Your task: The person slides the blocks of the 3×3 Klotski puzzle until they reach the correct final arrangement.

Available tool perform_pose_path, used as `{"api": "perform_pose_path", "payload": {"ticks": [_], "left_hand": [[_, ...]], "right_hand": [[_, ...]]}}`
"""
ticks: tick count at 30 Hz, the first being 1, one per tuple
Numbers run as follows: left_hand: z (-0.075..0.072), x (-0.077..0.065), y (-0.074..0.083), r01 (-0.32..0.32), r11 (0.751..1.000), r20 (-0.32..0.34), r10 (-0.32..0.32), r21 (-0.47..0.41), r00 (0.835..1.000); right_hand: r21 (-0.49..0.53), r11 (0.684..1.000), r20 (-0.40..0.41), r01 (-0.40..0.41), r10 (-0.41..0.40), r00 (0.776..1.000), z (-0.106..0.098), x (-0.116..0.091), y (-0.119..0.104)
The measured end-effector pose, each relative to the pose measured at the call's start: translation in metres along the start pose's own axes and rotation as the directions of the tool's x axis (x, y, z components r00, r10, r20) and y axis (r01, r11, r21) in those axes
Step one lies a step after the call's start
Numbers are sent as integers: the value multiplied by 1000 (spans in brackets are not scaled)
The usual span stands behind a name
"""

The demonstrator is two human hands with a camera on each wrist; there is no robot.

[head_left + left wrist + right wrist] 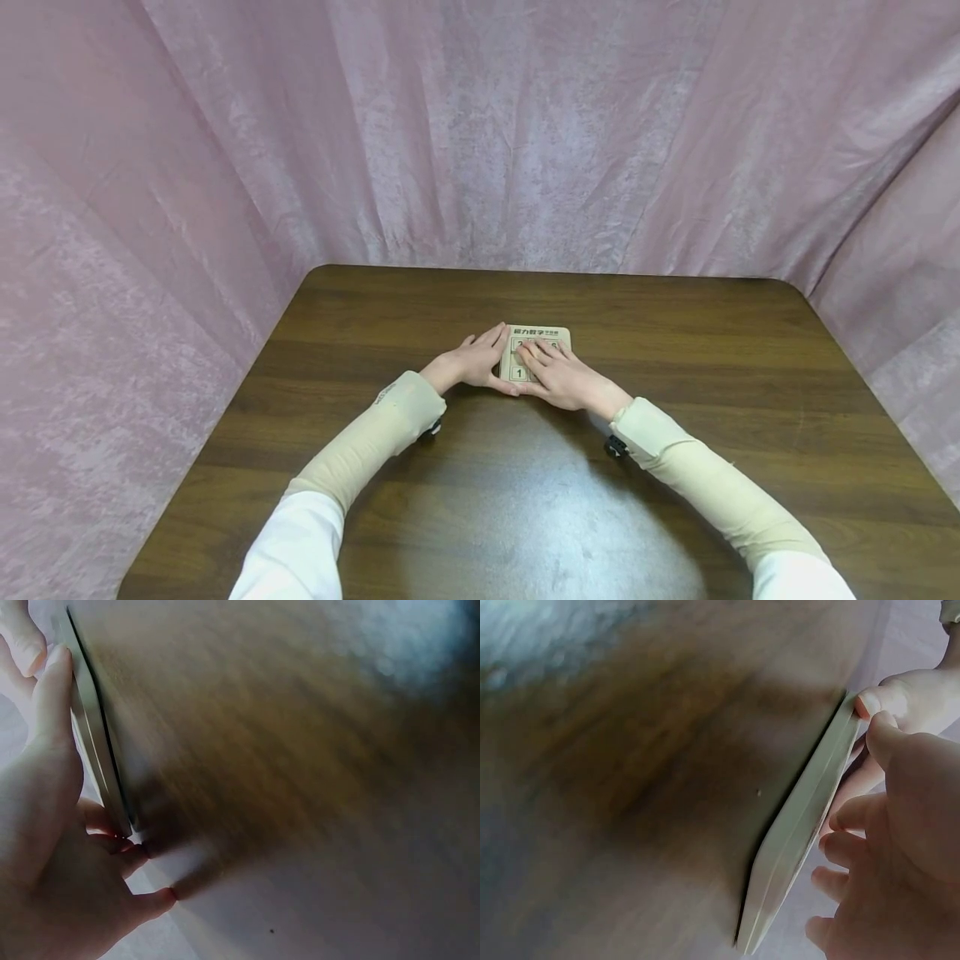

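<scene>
Pale, wood-toned and flat, a board printed with numbered squares lies on the dark brown table, just right of centre in the head view. The left hand lies at its left edge, fingers extended and thumb reaching round the lower left corner — framing it more than grasping it. The right hand spreads over its face, fingers apart, hiding several squares and gripping nothing.

The left wrist view shows the board edge-on at upper left, a thin slab; the left thumb lies against it and the fingers spread around its lower end.

In the right wrist view the board slants from upper right to lower middle, the right fingers loosely bent over its face; whether their tips press cannot be told.

It looks stiff, light and hardly fragile — probably smooth enough to slide. Its two opposite side edges seem the surest hold, since its thinness leaves little to grip.
</scene>
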State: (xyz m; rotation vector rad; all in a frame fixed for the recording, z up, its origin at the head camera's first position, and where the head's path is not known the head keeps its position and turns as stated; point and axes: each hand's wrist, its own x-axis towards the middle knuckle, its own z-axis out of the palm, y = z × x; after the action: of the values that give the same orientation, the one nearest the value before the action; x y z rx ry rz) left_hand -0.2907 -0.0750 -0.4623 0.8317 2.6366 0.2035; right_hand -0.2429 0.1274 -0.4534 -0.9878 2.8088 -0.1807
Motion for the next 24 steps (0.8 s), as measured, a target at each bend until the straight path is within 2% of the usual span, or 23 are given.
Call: {"api": "perform_pose_path", "payload": {"ticks": [7, 14, 24], "left_hand": [[-1, -1, 1, 7, 1000, 6, -7, 2, 1000], [-1, -1, 2, 16, 1000, 26, -16, -2, 1000], [-2, -1, 2, 9, 1000, 14, -9, 1, 1000]], "right_hand": [[-11, 1000, -9, 8, -8, 1000, -3, 2, 1], [15, 1000, 28, -21, 20, 999, -5, 7, 1], [-11, 1000, 49, -16, 16, 999, -3, 9, 1]]}}
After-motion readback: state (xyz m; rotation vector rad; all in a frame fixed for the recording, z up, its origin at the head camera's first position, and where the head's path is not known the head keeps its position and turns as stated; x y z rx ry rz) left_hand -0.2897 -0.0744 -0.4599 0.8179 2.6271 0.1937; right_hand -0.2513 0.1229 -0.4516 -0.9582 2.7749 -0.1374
